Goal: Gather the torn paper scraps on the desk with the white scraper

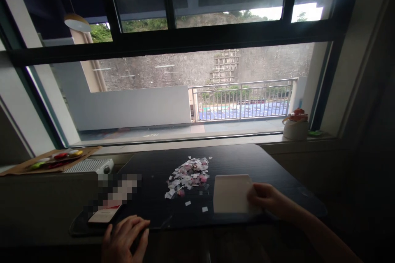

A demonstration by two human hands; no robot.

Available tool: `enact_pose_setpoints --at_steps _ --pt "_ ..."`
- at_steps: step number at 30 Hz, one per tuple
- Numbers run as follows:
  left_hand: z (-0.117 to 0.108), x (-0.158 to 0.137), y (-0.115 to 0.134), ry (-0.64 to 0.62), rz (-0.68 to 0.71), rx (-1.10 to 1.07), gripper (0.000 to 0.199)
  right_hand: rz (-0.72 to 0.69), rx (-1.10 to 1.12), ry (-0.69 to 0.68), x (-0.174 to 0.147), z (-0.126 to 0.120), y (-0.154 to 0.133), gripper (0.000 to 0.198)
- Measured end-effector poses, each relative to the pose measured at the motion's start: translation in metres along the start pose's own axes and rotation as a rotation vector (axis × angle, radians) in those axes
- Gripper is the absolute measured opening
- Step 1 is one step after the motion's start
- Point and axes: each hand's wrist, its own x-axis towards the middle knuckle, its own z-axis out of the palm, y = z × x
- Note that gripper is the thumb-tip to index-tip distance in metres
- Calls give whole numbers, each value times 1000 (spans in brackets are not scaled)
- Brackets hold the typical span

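My right hand (pixel 271 199) is closed on the right edge of a pale, square card (pixel 232 195) with rounded corners, fingers and thumb pinching it. The hand is slightly smeared by motion. Left of the card lies a loose heap of small cut paper pieces (pixel 189 174), mostly white with some pink. A few stray pieces, such as a white paper square (pixel 205 209), lie nearer the front edge. My left hand (pixel 126 234) rests at the table's front edge with its fingers stretched out, holding nothing. Close to it is a flat, pale booklet-like item (pixel 105 215), partly blurred out.
The dark table (pixel 154 213) stands against a window sill (pixel 216 139). A white jug with an orange lid (pixel 295 125) is on the sill at right. At left are a white ridged appliance (pixel 92 166) and a brown board (pixel 18 166) bearing colourful items.
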Motion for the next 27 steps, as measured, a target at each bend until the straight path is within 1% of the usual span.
enact_pose_setpoints --at_steps 3,6,9,11,14,17,19,21,22,24,27 --pt "1 1 1 8 14 -1 17 -3 33 69 23 16 -1 34" --pt "-6 3 7 -16 -30 -15 16 2 29 57 39 26 2 33" --pt "-18 8 19 -113 -135 -72 18 38 -2 30 43 22 9 31" --pt "-24 12 26 -156 -189 -118 20 62 -12 -24 42 16 12 30" --pt "-29 17 33 -189 -255 -175 19 21 -15 4 42 17 7 30" --pt "-30 19 35 -213 -269 -207 19 -34 -10 32 51 36 -5 30" --pt "-29 18 33 -211 -266 -210 19 -58 -28 27 59 51 -11 31" --pt "-29 16 30 -204 -257 -203 19 -77 -55 2 65 60 -13 30" --pt "-29 15 28 -201 -253 -196 19 -81 -65 -8 66 61 -13 30" --pt "-29 14 26 -197 -244 -181 19 -61 -91 -36 61 53 -11 28" --pt "-28 13 23 -181 -227 -163 19 25 -107 -128 42 26 -8 27"
